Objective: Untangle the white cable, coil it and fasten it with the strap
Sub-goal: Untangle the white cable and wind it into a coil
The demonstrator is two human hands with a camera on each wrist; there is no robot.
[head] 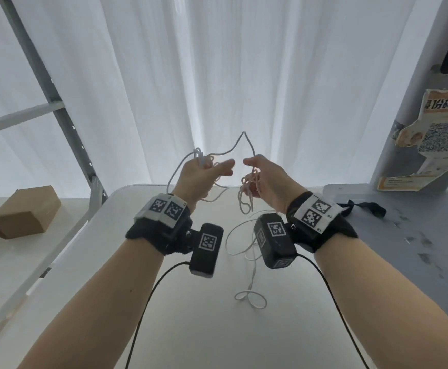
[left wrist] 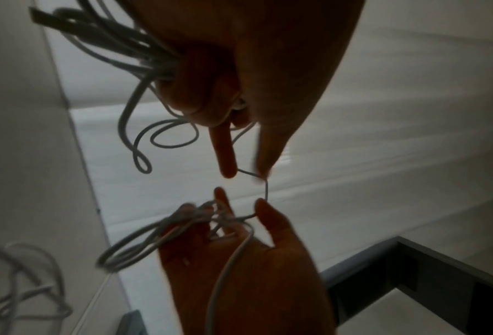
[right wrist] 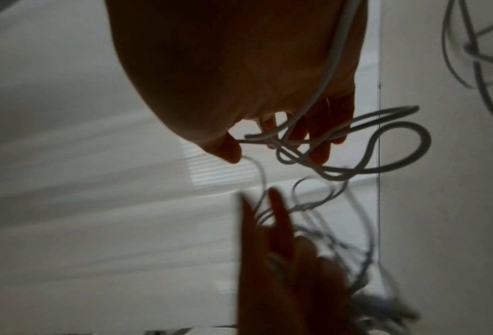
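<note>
The white cable arcs in the air between both hands, held above the white table. My left hand grips a bundle of cable loops in its curled fingers, with index finger and thumb stretched out. My right hand holds a tangle of loops threaded through its fingers, and the thumb touches the strand. More cable hangs from it down to loose loops on the table. The black strap lies on the grey surface, right of my right wrist.
A grey table adjoins the white one on the right. Behind it stands a pillar with a torn poster. A cardboard box sits on the ledge at the left beside a grey metal frame. White curtains hang behind.
</note>
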